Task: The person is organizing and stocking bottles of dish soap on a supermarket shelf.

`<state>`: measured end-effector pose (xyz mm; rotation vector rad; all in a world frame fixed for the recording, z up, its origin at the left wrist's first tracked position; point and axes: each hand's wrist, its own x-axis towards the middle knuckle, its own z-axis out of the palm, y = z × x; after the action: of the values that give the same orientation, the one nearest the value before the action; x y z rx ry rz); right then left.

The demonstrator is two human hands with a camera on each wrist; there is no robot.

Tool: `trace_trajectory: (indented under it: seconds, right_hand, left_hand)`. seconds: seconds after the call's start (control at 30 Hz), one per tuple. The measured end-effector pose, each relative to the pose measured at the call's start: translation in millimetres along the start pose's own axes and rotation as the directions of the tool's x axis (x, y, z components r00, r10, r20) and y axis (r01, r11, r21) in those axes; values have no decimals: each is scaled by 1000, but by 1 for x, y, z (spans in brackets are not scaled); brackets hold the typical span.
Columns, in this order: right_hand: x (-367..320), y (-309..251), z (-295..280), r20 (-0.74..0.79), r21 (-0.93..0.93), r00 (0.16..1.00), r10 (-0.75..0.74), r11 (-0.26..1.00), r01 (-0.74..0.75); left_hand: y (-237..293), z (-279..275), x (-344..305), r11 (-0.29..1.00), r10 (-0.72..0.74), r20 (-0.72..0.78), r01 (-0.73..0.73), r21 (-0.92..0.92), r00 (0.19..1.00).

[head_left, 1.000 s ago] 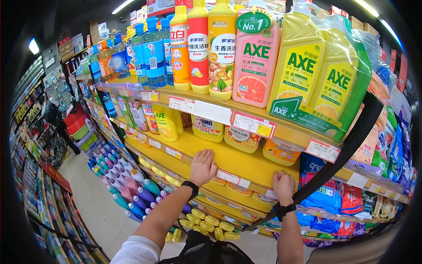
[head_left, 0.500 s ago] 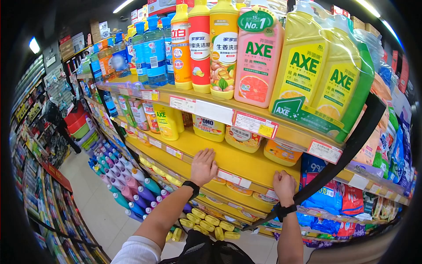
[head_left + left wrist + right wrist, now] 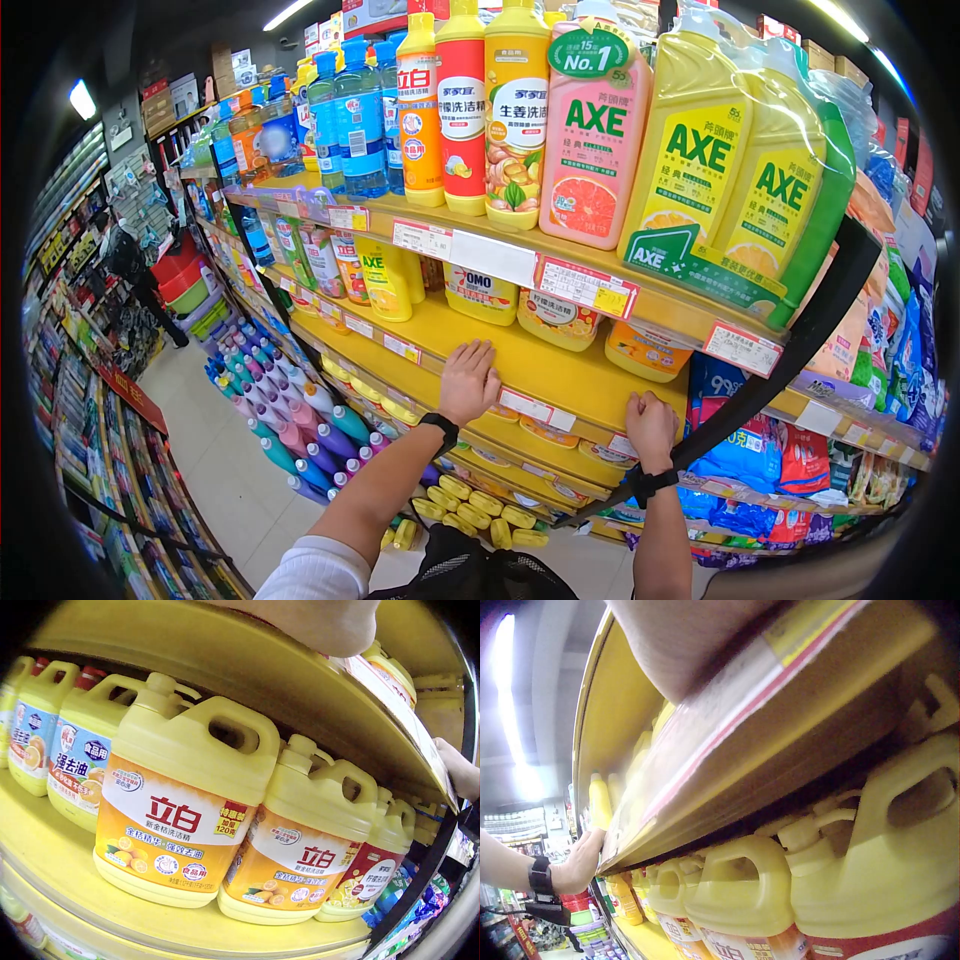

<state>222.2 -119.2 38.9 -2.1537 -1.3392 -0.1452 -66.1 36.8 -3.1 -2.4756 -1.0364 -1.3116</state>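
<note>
My left hand [image 3: 469, 382] rests flat on the front of a yellow shelf [image 3: 560, 385], its fingers stretched over the surface. Farther right along the same shelf front, my right hand [image 3: 650, 428] lies with its fingers loosely curled and nothing in them. Behind the hands stand a dish soap bottle marked OMO [image 3: 481, 294] and an orange-labelled jug [image 3: 645, 350], their upper parts hidden by the shelf above. Below the left hand, the left wrist view shows yellow pump jugs of dish soap [image 3: 178, 825]. The right wrist view shows more handled jugs [image 3: 742, 889] under the right hand.
On the upper shelf are a pink AXE bottle [image 3: 592, 140] and wrapped yellow AXE bottles [image 3: 695, 150]. A black strap [image 3: 790, 370] slants past the right hand. Packed bottles [image 3: 300, 415] stand on the floor at left; a person [image 3: 135, 265] is in the aisle.
Both hands keep their places on the shelf front. The head view has shifted slightly, so the shelves sit a little farther right and lower in it.
</note>
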Motion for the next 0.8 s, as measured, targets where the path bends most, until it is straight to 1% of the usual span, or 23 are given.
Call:
trace_trajectory:
  seconds: [0.53,0.63,0.8]
  right_hand:
    - [0,1,0,-9,8,1000,-3,1000,3]
    - [0,1,0,-13,11,1000,-10,1000,11]
    - [1,3,2,-8,10,1000,-10,1000,10]
  left_hand:
    - [0,0,1,1000,6,-8,-6,-4,1000]
    - [2,-1,1,1000,-9,14,8,3,1000]
    - [0,1,0,1000,3,-7,-3,-1,1000]
